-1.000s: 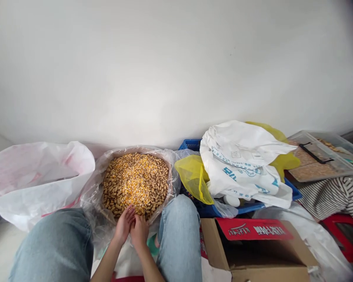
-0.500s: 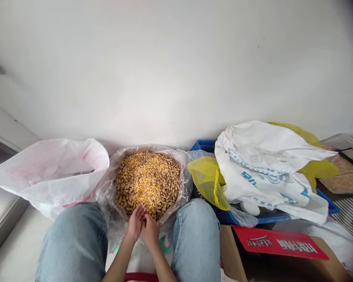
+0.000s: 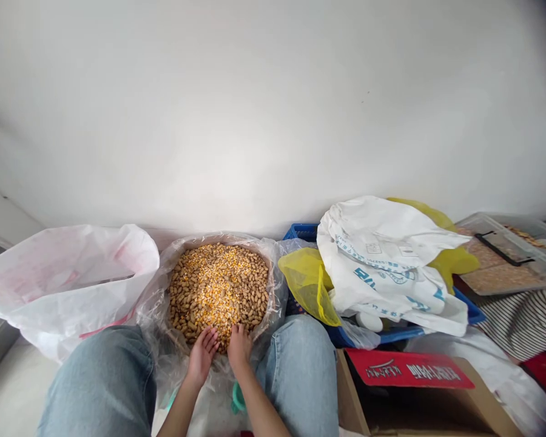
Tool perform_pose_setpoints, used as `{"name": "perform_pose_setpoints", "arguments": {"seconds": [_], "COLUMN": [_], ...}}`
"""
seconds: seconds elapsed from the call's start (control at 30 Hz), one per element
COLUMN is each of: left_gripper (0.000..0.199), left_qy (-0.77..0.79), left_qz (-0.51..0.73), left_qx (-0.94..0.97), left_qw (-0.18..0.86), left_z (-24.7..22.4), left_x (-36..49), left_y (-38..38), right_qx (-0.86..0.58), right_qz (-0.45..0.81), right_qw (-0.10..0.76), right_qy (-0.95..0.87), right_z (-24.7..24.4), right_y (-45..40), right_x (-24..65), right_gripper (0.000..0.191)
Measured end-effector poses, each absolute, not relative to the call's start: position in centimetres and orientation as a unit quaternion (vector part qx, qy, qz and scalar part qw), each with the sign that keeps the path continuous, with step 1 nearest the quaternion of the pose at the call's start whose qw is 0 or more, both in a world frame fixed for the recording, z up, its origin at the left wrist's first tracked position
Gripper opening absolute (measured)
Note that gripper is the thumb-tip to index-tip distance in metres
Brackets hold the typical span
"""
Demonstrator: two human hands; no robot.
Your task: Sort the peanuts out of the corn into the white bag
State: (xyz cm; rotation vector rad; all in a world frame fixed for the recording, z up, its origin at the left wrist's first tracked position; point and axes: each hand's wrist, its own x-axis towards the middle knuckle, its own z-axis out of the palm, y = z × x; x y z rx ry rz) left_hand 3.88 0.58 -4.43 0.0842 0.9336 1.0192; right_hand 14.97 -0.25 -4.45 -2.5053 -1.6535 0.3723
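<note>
A round container lined with clear plastic (image 3: 278, 291) holds unshelled peanuts (image 3: 253, 288) with yellow and white corn kernels (image 3: 218, 298) over the middle. At its near edge, my left hand (image 3: 203, 353) lies palm up with its fingers apart and nothing in the palm. Just to the right, my right hand (image 3: 239, 347) has its fingers curled down at the peanuts and corn; whatever they hold is hidden. A small gap separates the two hands.
On the left stands a white bag (image 3: 95, 303). To the right, a blue crate (image 3: 303, 231) carries a yellow mesh bag (image 3: 304, 279) and a white printed sack (image 3: 382, 243). Nearer are an open cardboard box (image 3: 352, 394) and, far right, a clear lidded bin (image 3: 505, 255).
My hands were touching and have moved apart, the right one turning fingers down. The view has shifted, showing more of the clear bin at the right.
</note>
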Motion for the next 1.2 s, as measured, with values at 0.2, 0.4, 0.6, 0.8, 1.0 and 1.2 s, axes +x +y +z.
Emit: {"name": "perform_pose_setpoints", "arguments": {"seconds": [0.2, 0.4, 0.6, 0.8, 1.0, 1.2], "left_gripper": [0.020, 0.021, 0.021, 0.021, 0.015, 0.011], "left_qy": [0.427, 0.417, 0.401, 0.409, 0.410, 0.400], "left_qz": [0.469, 0.471, 0.475, 0.463, 0.473, 0.505], "left_qx": [0.044, 0.034, 0.024, 0.008, -0.016, -0.077], "left_qw": [0.772, 0.777, 0.783, 0.786, 0.780, 0.761], "left_z": [-4.5, -4.4, -4.5, -4.6, -3.5, -2.8], "left_x": [3.8, 3.7, 3.5, 3.6, 3.7, 3.3], "left_y": [0.4, 0.2, 0.2, 0.6, 0.6, 0.7], "right_qx": [-0.823, -0.835, -0.828, -0.718, -0.739, -0.715], "right_qz": [0.095, 0.115, 0.156, 0.376, 0.328, 0.276], "right_qw": [0.056, 0.014, 0.051, 0.283, 0.335, 0.243], "right_qy": [-0.557, -0.537, -0.536, -0.513, -0.484, -0.594], "right_z": [-5.1, -5.1, -4.8, -2.0, -2.5, -4.4], "right_y": [-0.7, -0.1, 0.1, -0.3, 0.3, 0.6], "right_x": [14.5, 14.6, 14.9, 15.7, 17.3, 15.5], "right_gripper": [0.039, 0.039, 0.036, 0.021, 0.025, 0.031]}}
